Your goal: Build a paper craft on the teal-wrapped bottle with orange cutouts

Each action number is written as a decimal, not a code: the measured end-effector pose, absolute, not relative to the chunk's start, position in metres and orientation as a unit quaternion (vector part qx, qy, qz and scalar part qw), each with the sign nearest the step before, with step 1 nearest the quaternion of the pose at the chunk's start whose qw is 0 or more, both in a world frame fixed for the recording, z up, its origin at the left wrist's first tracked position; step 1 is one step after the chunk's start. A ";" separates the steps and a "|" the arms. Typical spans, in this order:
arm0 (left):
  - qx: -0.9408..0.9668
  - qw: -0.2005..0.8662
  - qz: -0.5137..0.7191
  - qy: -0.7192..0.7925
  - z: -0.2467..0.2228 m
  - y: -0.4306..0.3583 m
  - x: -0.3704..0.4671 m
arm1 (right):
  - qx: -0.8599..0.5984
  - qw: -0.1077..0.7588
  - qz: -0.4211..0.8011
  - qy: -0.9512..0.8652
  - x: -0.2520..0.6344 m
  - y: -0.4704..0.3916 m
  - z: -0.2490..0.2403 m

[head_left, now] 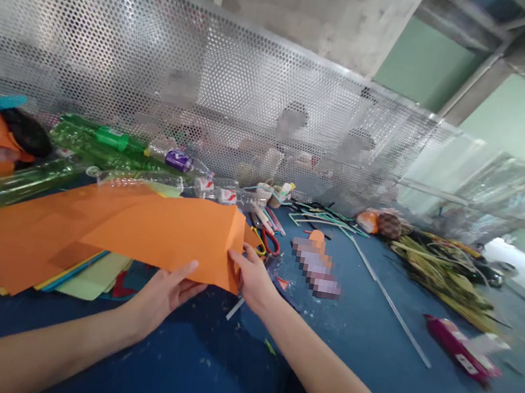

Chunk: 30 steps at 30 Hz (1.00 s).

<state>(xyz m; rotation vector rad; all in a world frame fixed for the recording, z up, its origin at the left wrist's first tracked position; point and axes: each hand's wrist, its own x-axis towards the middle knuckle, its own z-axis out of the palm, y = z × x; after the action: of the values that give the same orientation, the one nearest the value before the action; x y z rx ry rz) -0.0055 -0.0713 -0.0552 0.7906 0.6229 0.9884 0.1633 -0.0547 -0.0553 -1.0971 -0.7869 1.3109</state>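
Note:
An orange paper sheet [174, 235] is held up above the table, with a crease near its right end. My left hand [172, 292] has its thumb on the front of the lower edge and its fingers behind. At the right end, my right hand [249, 272] pinches the sheet, some fingers hidden behind it. Another orange sheet [32, 237] lies to the left, over a stack of green, yellow and blue papers [90, 278]. Red-handled scissors [273, 242] lie just beyond my right hand.
Green bottles [5, 185] and clear bottles stand or lie at the back left. Markers [266, 219], thin strips and a white stick [395, 308] lie on the blue table [354, 368]. Dried leaves [441, 275] and a magenta packet [461, 350] are right. A perforated metal screen [260, 94] runs behind.

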 end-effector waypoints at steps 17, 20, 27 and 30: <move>0.338 0.784 0.424 0.304 -0.067 -0.069 -0.005 | -0.515 0.515 0.485 -0.485 0.169 -0.055 -0.055; 0.327 0.770 0.439 0.329 -0.070 -0.069 -0.003 | -0.536 0.489 0.454 -0.517 0.171 -0.054 -0.053; 0.284 0.751 0.486 0.343 -0.070 -0.070 0.002 | -0.625 0.373 0.364 -0.581 0.196 -0.045 -0.033; 0.282 0.741 0.493 0.358 -0.069 -0.070 0.004 | -0.687 0.308 0.257 -0.606 0.225 -0.031 -0.017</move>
<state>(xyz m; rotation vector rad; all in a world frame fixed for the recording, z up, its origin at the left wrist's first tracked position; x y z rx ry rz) 0.0035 -0.0701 -0.0688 0.6187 0.7861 1.0821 0.2247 -0.0309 -0.0173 -1.8164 -1.6021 0.6786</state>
